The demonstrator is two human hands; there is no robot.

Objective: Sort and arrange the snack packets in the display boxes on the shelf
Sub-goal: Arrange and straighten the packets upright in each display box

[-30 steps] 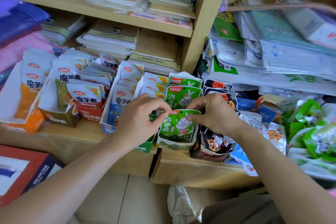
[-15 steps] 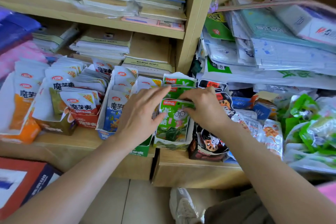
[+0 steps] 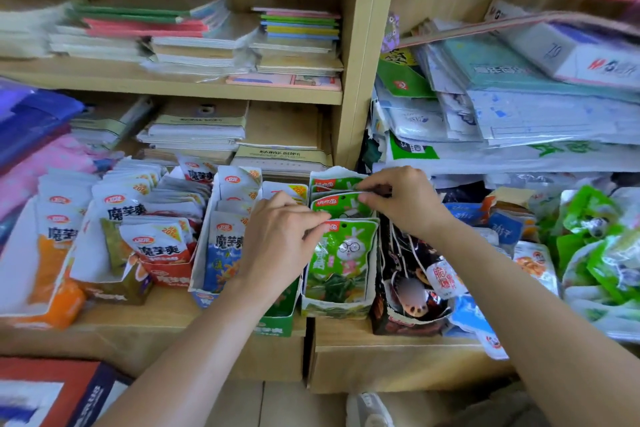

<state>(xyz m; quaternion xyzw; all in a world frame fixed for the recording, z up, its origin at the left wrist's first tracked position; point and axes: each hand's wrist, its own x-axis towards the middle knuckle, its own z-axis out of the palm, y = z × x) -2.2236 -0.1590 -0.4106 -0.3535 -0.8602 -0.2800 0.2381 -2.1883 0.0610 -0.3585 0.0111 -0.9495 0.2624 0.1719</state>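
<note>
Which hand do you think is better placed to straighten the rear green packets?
Right hand: it pinches the tops of the rear green packets, while the left hand pinches the front packet.

Pinching the top left corner of the front green packet (image 3: 341,253) with the left hand (image 3: 280,246), fingertips curled onto its edge. Gripping the top edge of a second green packet (image 3: 341,206), further back in the same row, between thumb and forefinger of the right hand (image 3: 405,201). Both packets upright in a white-and-green display box (image 3: 332,310) at the front edge of the wooden shelf (image 3: 145,326). Just left of it, a box of blue packets (image 3: 223,253); just right, touching it, a dark box of black packets (image 3: 408,326). Toward the shelf's left end, red packets (image 3: 156,246) and orange packets (image 3: 52,253), also boxed. Behind the boxes, at the shelf's back, stacked notebooks (image 3: 194,135).
</note>
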